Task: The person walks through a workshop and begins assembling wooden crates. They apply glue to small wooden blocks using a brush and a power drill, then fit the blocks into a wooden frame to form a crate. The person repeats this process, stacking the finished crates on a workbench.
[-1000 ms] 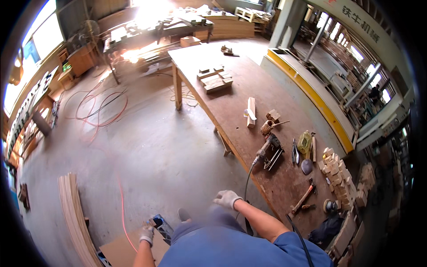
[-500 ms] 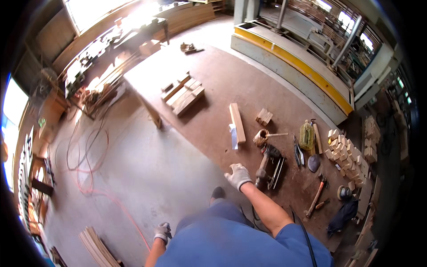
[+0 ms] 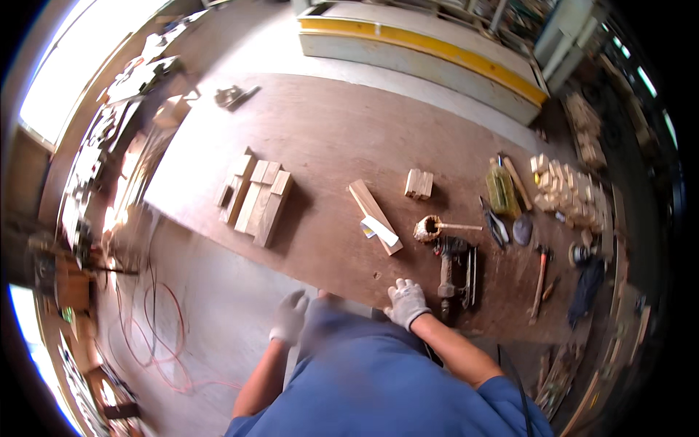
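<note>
My right hand (image 3: 405,304), in a white work glove, rests flat on the near edge of the brown workbench (image 3: 328,124), fingers spread, holding nothing. A nail gun (image 3: 451,273) lies just right of it. My left hand (image 3: 289,316), also gloved, hangs below the bench edge over the concrete floor, empty. A wooden plank (image 3: 373,215) lies at an angle beyond my right hand, with a small white piece on its near end.
Stacked wood blocks (image 3: 256,198) lie left on the bench, a small block (image 3: 419,183) at centre. A twine ball (image 3: 428,228), pliers (image 3: 495,223), a yellow bottle (image 3: 500,189), a hammer (image 3: 540,279) and several small blocks (image 3: 571,191) lie right. Red cable (image 3: 164,342) loops on the floor.
My view has swung toward the workbench, which now fills the frame. My right hand moved from in front of my body onto the bench edge beside the nail gun. My left hand rose slightly.
</note>
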Demonstrator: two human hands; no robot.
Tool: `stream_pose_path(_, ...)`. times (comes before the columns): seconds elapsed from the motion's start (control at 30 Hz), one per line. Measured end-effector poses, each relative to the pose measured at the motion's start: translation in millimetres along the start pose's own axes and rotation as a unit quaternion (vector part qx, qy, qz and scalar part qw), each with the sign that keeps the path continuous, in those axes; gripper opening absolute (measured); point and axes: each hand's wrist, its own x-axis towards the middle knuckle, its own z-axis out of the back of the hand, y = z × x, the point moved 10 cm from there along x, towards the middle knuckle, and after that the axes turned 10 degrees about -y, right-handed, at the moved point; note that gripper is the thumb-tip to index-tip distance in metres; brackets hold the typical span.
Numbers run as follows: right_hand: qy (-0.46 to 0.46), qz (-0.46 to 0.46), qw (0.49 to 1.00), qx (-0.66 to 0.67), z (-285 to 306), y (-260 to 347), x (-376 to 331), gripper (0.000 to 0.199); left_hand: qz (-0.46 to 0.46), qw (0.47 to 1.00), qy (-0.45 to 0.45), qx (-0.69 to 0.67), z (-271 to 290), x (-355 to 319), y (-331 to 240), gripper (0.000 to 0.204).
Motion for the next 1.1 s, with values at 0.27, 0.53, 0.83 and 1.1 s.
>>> stream_pose_path(0.27,-0.005,-0.238,0.966,0.104,-13,-7,-7,0.057,-0.283,0.939,0.155,0.116,-65,133,-185,0.034)
stream_pose_path(0.53,-0.135,-0.428,0.856,0.256,-11,-47,5,0.079,-0.476,0.843,0.198,0.151,-164,164,-266,0.038)
stream_pose_path(0.83,-0.197,-0.436,0.841,0.252,-1,-87,62,0.071,-0.592,0.679,0.303,0.31,-255,130,-281,0.059)
stream_pose_path(1.1,-0.302,-0.327,0.859,0.252,-2,-94,98,0.061,-0.534,0.696,0.276,0.393,-234,154,-230,0.048)
